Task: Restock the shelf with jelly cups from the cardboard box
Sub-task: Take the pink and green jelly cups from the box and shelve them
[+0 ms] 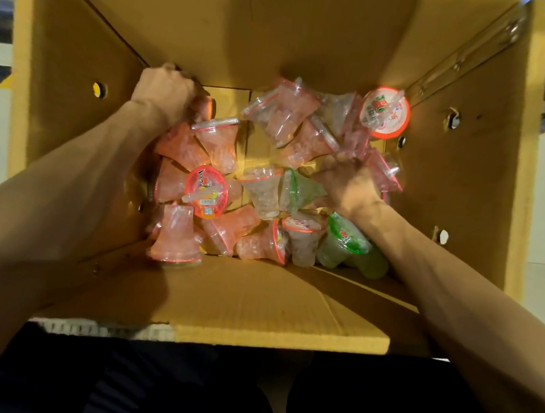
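We look straight down into the open cardboard box [254,302], where the jelly cups [267,179] lie in a loose heap on its bottom. Most are on their sides, their long axes pointing every which way. One red-lidded cup [207,192] near the left wall and another cup [385,112] in the far right corner face their lids up toward us. A green cup [344,244] by the near wall is tilted, its lid turned up and away from us. The left hand [165,89] is in the far left corner, fingers curled round a pink cup [204,108]. The right hand [347,184] is knuckles-up in the right of the heap, fingers curled down among the cups; we cannot tell what it grips.
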